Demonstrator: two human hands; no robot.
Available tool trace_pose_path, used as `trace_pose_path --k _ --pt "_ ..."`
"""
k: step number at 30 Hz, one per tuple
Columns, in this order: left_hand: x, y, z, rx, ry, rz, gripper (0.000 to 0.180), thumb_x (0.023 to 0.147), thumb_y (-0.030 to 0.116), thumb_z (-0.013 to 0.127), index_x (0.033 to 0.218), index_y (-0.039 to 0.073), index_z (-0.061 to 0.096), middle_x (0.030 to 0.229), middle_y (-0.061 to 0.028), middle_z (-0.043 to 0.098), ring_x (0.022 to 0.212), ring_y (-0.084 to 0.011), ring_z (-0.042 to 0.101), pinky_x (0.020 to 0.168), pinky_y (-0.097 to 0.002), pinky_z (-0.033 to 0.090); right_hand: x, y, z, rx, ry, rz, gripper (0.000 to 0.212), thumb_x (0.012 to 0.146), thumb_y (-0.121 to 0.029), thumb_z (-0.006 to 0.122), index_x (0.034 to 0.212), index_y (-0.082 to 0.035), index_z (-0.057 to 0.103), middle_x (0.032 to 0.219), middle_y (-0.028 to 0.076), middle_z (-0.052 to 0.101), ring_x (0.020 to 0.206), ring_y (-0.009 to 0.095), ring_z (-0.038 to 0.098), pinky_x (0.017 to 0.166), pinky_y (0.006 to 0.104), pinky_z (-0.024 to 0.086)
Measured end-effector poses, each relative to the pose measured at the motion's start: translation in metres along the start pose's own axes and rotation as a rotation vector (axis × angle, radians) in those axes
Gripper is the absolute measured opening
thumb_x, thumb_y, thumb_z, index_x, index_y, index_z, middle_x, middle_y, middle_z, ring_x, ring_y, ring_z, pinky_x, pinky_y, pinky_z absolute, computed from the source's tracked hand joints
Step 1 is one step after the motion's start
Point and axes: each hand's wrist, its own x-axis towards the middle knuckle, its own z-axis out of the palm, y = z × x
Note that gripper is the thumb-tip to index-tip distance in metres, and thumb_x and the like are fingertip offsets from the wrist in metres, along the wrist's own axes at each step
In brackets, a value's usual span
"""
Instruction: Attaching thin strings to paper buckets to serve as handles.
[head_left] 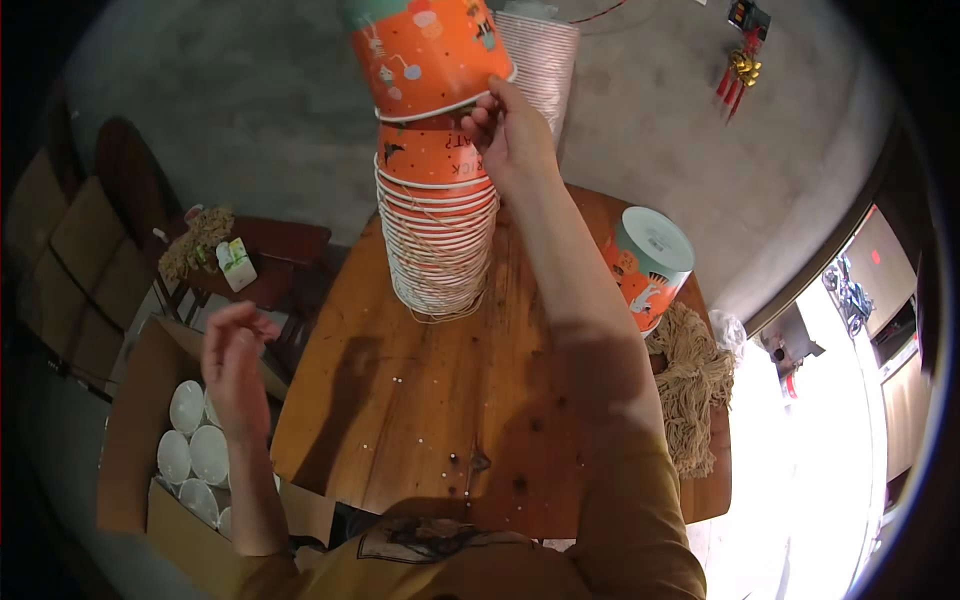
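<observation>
At the top, my right hand (515, 140) pinches the lower rim of an orange paper bucket (430, 60) with cartoon figures and a green end. This bucket is upside down, at the top of a tall stack of nested paper buckets (436, 245). White rims and thin cord loops show all along the stack. My left hand (238, 365) is raised beyond the table's left edge, fingers loosely bent and nothing in them. Another upside-down bucket (650, 265), orange and green, stands at the table's right side beside a bundle of tan cords (690, 390).
Behind the stack rises a tall whitish ribbed column (545, 65). A cardboard box (135, 450) on the left holds several white round-ended things (210, 455). Small white specks dot the wooden table (400, 430). A dark red bench (280, 240) stands at the far left.
</observation>
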Motion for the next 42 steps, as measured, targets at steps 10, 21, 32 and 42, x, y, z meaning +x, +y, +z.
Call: trace_pose_path --k 10,21,32,42 --pt "-0.020 -0.039 0.035 -0.014 -0.134 -0.256 0.017 0.094 0.005 0.054 0.109 0.001 0.059 0.094 -0.0049 0.062 0.090 -0.0134 0.059 0.086 -0.0288 0.046 -0.069 -0.007 -0.096 -1.451 0.057 -0.445 0.031 0.089 -0.029 0.067 0.103 -0.002 0.060 0.088 0.010 0.067 0.076 0.025 0.064 0.072 0.0399 0.053" --pt "-0.058 -0.143 0.164 0.243 -0.821 -0.085 0.049 0.092 0.004 0.058 0.139 0.009 0.046 0.136 -0.0127 0.048 0.124 -0.0233 0.050 0.097 -0.0330 0.047 -0.110 -0.103 -0.191 -1.873 0.075 -0.545 0.023 0.081 -0.016 0.068 0.092 0.000 0.057 0.091 0.018 0.062 0.091 0.038 0.059 0.078 0.0464 0.047" --pt "-0.064 -0.224 0.294 0.159 -0.844 0.095 0.074 0.087 0.009 0.067 0.151 0.014 0.029 0.157 -0.0221 0.013 0.145 -0.0419 0.021 0.114 -0.0445 0.032 -0.095 -0.114 -0.178 -1.747 0.070 -0.496 0.020 0.084 -0.014 0.066 0.093 0.001 0.057 0.094 0.016 0.063 0.091 0.036 0.061 0.078 0.0448 0.048" --pt "-0.032 -0.201 0.298 0.160 -0.770 -0.047 0.059 0.097 0.023 0.059 0.149 0.010 0.034 0.156 -0.0173 0.022 0.144 -0.0314 0.026 0.112 -0.0428 0.033 -0.122 -0.144 -0.135 -1.811 0.139 -0.859 0.015 0.086 -0.012 0.066 0.093 -0.001 0.057 0.100 0.012 0.066 0.091 0.034 0.061 0.081 0.0431 0.047"
